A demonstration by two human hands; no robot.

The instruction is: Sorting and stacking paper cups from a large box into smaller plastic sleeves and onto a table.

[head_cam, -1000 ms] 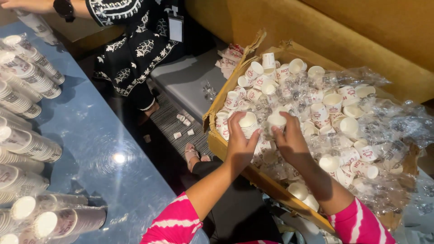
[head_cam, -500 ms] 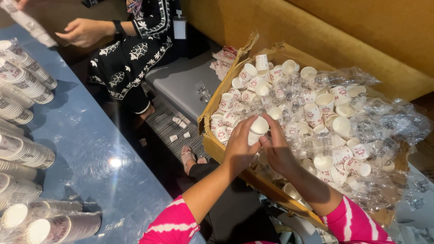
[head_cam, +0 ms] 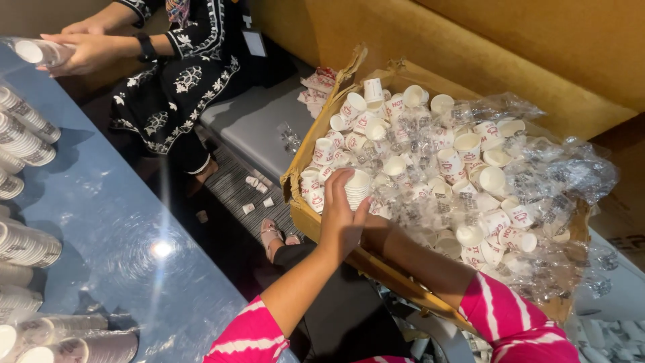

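I'm seeing my left hand (head_cam: 341, 222) wrapping its fingers around a short stack of paper cups (head_cam: 356, 188), thumb on the near side, so it is holding that stack at the near-left edge of the cardboard box (head_cam: 300, 215). My right hand is sitting behind the left one and is mostly hidden; only the forearm and pink striped sleeve (head_cam: 510, 316) are showing, so I cannot tell whether it is gripping anything. The stack is lying just inside the box rim, touching the loose cups (head_cam: 470, 144) that are spreading away beyond the hands, mixed with torn clear plastic wrap (head_cam: 564, 168). To the left of my hands the blue desk (head_cam: 127, 228) is carrying sleeves of stacked cups (head_cam: 27, 134) lying on their sides. Far left and beyond, another person's hands (head_cam: 80, 50) are holding a cup sleeve (head_cam: 37, 50) over the desk, well apart from mine.
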